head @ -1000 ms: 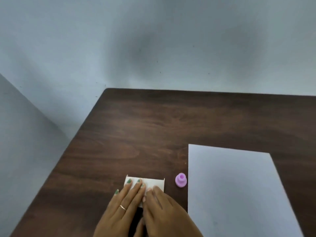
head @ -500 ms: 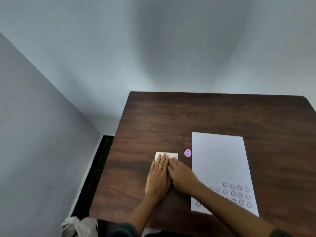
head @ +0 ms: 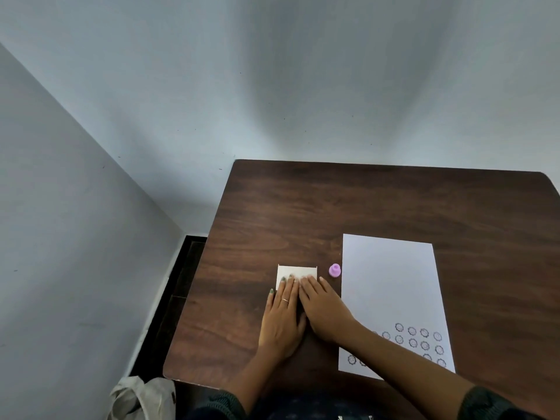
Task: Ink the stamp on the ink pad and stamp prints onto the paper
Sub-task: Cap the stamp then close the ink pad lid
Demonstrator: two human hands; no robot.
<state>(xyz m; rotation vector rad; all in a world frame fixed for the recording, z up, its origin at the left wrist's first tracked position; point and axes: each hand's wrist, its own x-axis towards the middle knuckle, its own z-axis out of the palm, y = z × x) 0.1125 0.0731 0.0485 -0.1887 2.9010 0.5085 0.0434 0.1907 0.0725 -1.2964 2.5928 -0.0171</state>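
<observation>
A small purple stamp (head: 335, 270) stands upright on the dark wooden table (head: 363, 201), just left of the white paper (head: 391, 286). Several round black prints (head: 418, 341) fill the paper's near end. Left of the stamp lies a white flat ink pad case (head: 298, 270). My left hand (head: 283, 316) and my right hand (head: 324, 310) lie flat side by side on it, fingers straight, covering its near part. Neither hand touches the stamp. My right forearm crosses the paper's near left corner and hides some prints.
The table stands in a corner of grey walls, with its left edge close to my left hand. A dark floor strip runs along the left wall. A pale cloth bag (head: 142, 398) sits on the floor near the table's near left corner.
My head has pulled back and up, so the whole table and the printed end of the paper came into view. Both hands stay flat on the ink pad case.
</observation>
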